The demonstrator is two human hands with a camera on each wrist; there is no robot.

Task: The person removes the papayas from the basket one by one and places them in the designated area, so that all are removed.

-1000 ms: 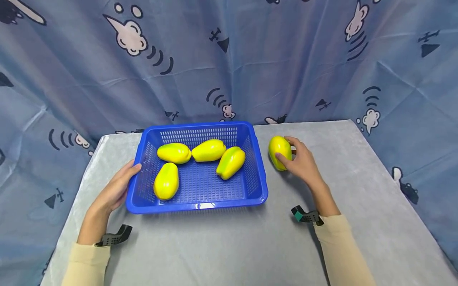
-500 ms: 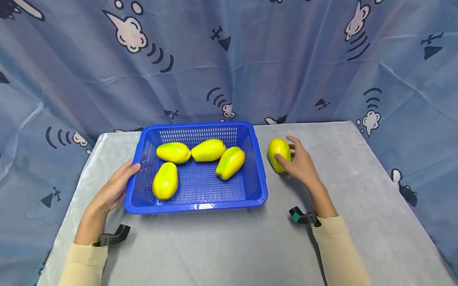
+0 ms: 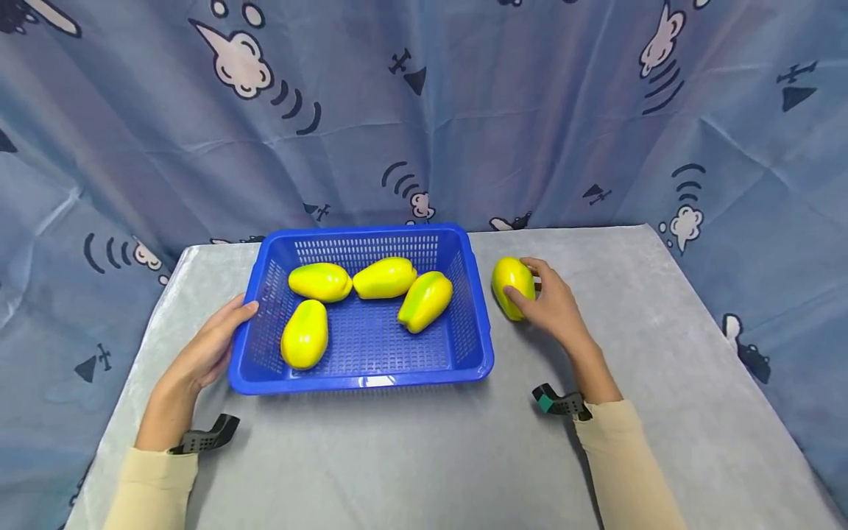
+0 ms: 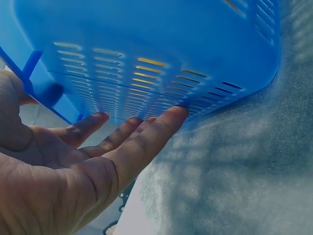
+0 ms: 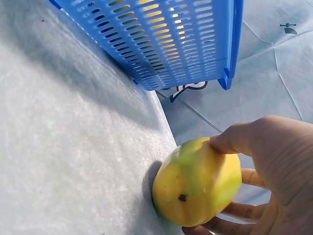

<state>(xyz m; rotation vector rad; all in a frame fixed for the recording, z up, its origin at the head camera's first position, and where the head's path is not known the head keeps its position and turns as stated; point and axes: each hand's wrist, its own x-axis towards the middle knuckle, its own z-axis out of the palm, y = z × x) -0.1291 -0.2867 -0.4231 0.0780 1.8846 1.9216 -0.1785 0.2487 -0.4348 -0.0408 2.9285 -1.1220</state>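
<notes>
Compared with half a second ago, the right hand [image 3: 553, 305] is bringing its index finger against the lone fruit [image 3: 511, 281], which is sitting slightly nearer the basket [image 3: 424, 379]. One blue printed curtain [image 3: 490, 110] is hanging at 12 o'clock, behind one grey counter [image 3: 397, 464]. One blue slotted basket is standing on it. Two hands are working: the left hand [image 3: 208, 346], at 9 o'clock from the basket, is gripping its side, thumb on the rim; the right is grasping the lone fruit at 3 o'clock. Five yellow-green fruits are showing; four are lying inside, at 8 [image 3: 304, 335], 10 [image 3: 321, 283], 1 [image 3: 385, 278] and 3 o'clock [image 3: 425, 302]. Between these and the fifth, the basket's wall is standing. Two dark wristbands [image 3: 208, 437] are sitting smallest, one per arm.
</notes>
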